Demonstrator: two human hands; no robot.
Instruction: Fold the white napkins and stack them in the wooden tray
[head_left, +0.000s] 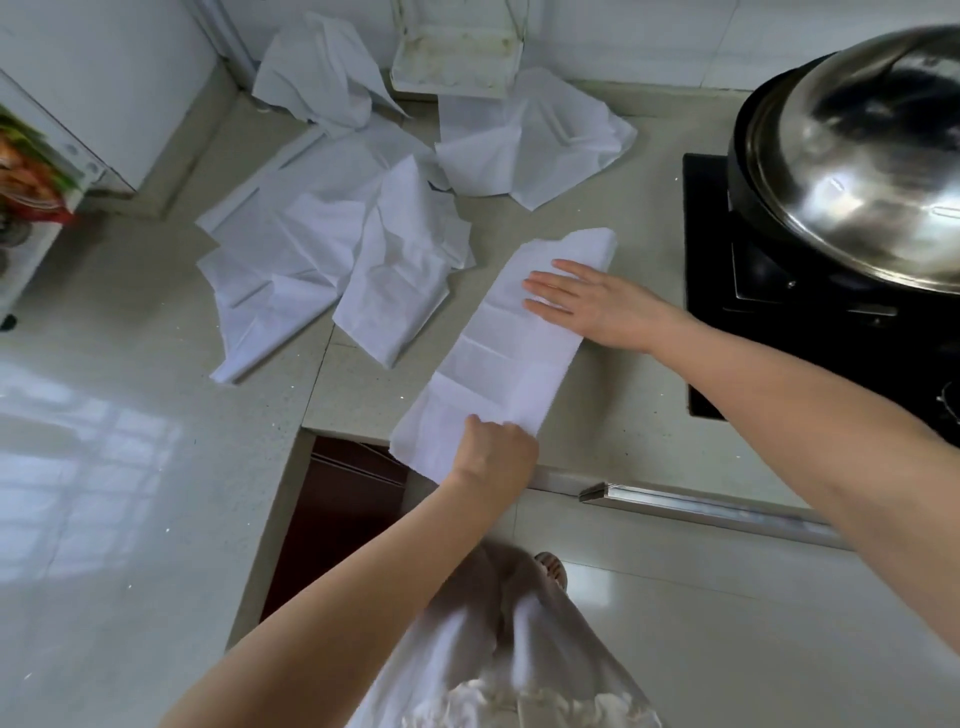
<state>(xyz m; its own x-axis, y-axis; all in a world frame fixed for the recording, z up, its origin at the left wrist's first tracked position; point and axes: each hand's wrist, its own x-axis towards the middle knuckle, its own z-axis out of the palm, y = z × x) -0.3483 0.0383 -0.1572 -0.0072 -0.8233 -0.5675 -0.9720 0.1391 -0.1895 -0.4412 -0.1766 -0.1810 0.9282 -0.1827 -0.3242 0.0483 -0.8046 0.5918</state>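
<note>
Your right hand (587, 304) lies flat, fingers straight and together, pressing on the far half of a long folded napkin (506, 348) that runs slantwise across the counter (613, 405). Your left hand (493, 449) pinches the near end of that same napkin, fingers curled around the edge where it hangs slightly over the counter's front lip. The napkin is folded into a narrow strip, with crease lines showing across it.

Beyond it, the unfolded napkins lie loose and crumpled: a spread of several overlapping ones (322, 260) to the left of the strip, one more (530, 150) farther back, and another (322, 73) bunched against the wall. Between those two back ones a pale tray (457, 62) stands at the wall; you cannot tell from here whether it is wood, and no folded napkin is visible in it.

To your right, a black stove (769, 322) carries a dark wok covered by a shiny steel lid (872, 156). At the far left edge, a white box with colourful printed packaging (31, 171) stands on the counter.
</note>
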